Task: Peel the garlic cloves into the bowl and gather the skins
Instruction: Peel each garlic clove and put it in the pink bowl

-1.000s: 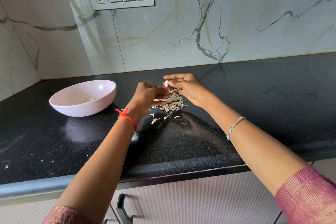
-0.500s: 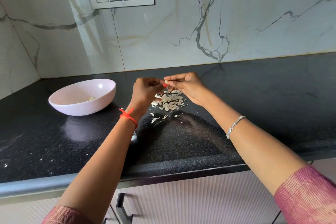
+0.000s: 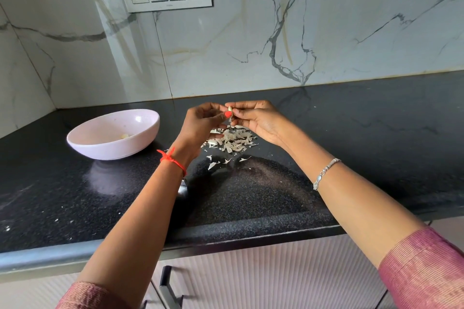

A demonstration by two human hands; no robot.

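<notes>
Pale garlic clove (image 3: pixel 229 108) pinched between left hand (image 3: pixel 200 123) and right hand (image 3: pixel 259 120), above skins (image 3: pixel 234 142)

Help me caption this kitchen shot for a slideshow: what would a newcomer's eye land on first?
First, the left hand and right hand, meeting mid-frame to pinch a small pale garlic clove above the speckled black stone countertop. Directly beneath lies a heap of papery off-white garlic skins; to the left sits a round pale-pink bowl with a little peeled garlic inside.
</notes>
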